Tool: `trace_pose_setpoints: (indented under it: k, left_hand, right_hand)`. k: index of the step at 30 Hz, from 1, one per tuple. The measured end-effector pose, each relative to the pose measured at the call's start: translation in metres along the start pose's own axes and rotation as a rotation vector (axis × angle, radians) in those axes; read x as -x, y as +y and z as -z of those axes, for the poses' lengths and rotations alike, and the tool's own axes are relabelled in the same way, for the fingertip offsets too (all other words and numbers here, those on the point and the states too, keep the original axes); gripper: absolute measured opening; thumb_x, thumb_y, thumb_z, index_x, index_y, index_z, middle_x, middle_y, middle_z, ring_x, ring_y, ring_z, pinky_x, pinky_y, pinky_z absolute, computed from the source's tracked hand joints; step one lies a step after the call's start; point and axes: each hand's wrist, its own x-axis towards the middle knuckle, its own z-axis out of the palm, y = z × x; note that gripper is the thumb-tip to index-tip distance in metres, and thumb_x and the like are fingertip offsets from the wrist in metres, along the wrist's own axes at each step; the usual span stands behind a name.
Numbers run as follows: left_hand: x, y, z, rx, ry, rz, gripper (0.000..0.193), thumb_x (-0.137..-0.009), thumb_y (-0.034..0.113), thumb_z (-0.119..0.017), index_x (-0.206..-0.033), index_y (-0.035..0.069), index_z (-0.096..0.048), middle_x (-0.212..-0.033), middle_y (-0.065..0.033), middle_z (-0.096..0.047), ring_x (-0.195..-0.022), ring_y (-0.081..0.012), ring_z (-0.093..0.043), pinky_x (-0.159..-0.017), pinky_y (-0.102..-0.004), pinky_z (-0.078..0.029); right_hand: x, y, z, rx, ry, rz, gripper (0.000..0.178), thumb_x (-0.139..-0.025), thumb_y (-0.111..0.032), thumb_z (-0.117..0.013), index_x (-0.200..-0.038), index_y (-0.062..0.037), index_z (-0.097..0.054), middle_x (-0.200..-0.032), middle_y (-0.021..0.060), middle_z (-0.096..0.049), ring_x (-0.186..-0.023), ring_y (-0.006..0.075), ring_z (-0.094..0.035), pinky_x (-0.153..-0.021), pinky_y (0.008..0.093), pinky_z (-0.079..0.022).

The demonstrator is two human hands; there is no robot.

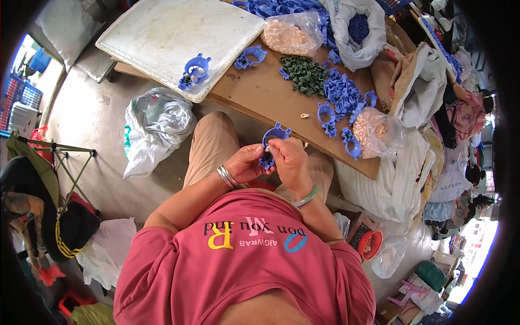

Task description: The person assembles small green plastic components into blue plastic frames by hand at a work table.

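Observation:
Above my lap I hold a blue plastic part (277, 132) with a round ring and a smaller end that has dark green in it. My left hand (244, 164), a silver bangle at its wrist, is closed around the part's lower end. Fingers pinched, my right hand (291, 162) presses against the same part from the other side. A small pale piece (268, 148) shows at its fingertips, mostly hidden. On the white board (162, 40) lies a similar blue part (196, 68), and another blue ring part (251, 56) rests beside the board.
The brown cardboard tabletop (254, 89) carries dark green pieces (304, 75), small blue pieces (342, 93) and bags of pale pieces (292, 33), (372, 132). A white sack (355, 27) stands at the far right. A white plastic bag (157, 127) sits on the floor, left of my knees.

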Motion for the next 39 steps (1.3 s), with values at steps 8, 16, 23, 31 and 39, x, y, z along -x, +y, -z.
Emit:
trace_pose_setpoints:
  k: [8, 16, 23, 31, 39]
  left_hand:
    - [-0.001, -0.002, 0.005, -0.005, -0.030, 0.027, 0.032, -0.085, 0.031, -0.054, -0.102, 0.003, -0.054, -0.089, -0.0111, -0.060, -0.075, -0.0222, -0.059, -0.066, -0.0319, -0.049]
    - [0.000, -0.003, 0.005, -0.002, 0.002, 0.017, 0.034, -0.084, 0.033, -0.055, -0.101, 0.004, -0.054, -0.089, -0.0099, -0.060, -0.074, -0.0219, -0.058, -0.064, -0.0308, -0.048]
    - [-0.001, 0.000, -0.004, 0.019, 0.016, 0.029, 0.034, -0.084, 0.031, -0.055, -0.104, 0.003, -0.054, -0.091, -0.0095, -0.060, -0.075, -0.0227, -0.059, -0.063, -0.0306, -0.048]
    - [-0.001, -0.003, 0.004, -0.013, 0.000, 0.024, 0.031, -0.085, 0.031, -0.054, -0.100, 0.004, -0.054, -0.088, -0.0096, -0.060, -0.074, -0.0231, -0.059, -0.064, -0.0311, -0.047]
    - [-0.002, -0.004, 0.007, -0.017, 0.014, 0.032, 0.030, -0.084, 0.031, -0.054, -0.098, 0.004, -0.055, -0.088, -0.0093, -0.060, -0.074, -0.0233, -0.058, -0.064, -0.0319, -0.046]
  right_hand:
    - [-0.012, 0.000, 0.009, 0.181, -0.040, 0.374, 0.015, -0.066, 0.000, -0.060, -0.080, -0.0069, -0.060, -0.074, 0.0038, -0.059, -0.072, 0.0232, -0.052, -0.066, 0.0330, -0.040]
    - [-0.013, -0.008, 0.013, 0.163, -0.096, 0.367, 0.019, -0.069, 0.003, -0.057, -0.086, -0.0065, -0.060, -0.079, 0.0056, -0.059, -0.073, 0.0231, -0.052, -0.068, 0.0329, -0.040]
    - [-0.015, 0.001, 0.022, 0.107, 0.020, 0.293, 0.017, -0.071, 0.003, -0.057, -0.085, -0.0062, -0.061, -0.079, 0.0068, -0.059, -0.075, 0.0241, -0.053, -0.070, 0.0336, -0.041]
    - [-0.018, 0.001, 0.022, 0.173, -0.118, 0.331, 0.010, -0.068, -0.006, -0.064, -0.077, -0.0090, -0.059, -0.072, 0.0025, -0.057, -0.072, 0.0224, -0.050, -0.068, 0.0337, -0.035]
    - [-0.017, 0.004, 0.018, 0.239, -0.159, 0.359, 0.013, -0.066, -0.004, -0.063, -0.077, -0.0105, -0.059, -0.071, 0.0014, -0.056, -0.073, 0.0217, -0.051, -0.069, 0.0333, -0.035]
